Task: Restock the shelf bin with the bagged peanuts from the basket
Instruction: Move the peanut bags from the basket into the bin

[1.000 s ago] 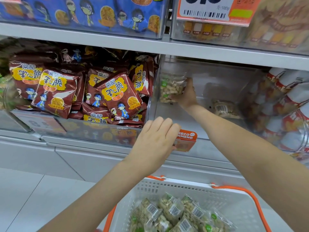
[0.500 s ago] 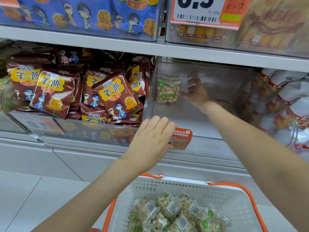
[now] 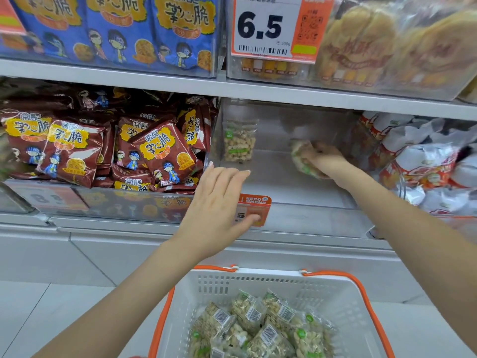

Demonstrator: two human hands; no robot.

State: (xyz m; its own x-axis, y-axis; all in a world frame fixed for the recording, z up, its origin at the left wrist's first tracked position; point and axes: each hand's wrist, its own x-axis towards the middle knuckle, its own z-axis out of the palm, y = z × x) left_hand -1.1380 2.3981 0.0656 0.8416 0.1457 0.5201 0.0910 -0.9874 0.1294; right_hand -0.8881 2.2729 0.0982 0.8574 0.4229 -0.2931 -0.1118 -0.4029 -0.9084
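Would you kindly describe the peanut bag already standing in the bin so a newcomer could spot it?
Find the clear shelf bin on the middle shelf, right of the dark red snack packs. The standing peanut bag leans upright against the bin's left wall. Unlike the other bag under the right hand, nobody is touching it.

This is a shop, a snack aisle in a grocery or convenience store: white metal shelves (image 3: 154,83) carry clear plastic bins packed with many identical packets, blue snack bags (image 3: 116,29) above and maroon snack bags (image 3: 160,153) below. A printed price tag (image 3: 273,27) reading 6.5, with a barcode and a QR code, hangs on an upper bin, and an orange "recommend" label (image 3: 254,202) is clipped to a lower bin's front. A white shopping basket (image 3: 343,306) with orange handles sits below, holding barcoded bags of peanuts (image 3: 249,312)
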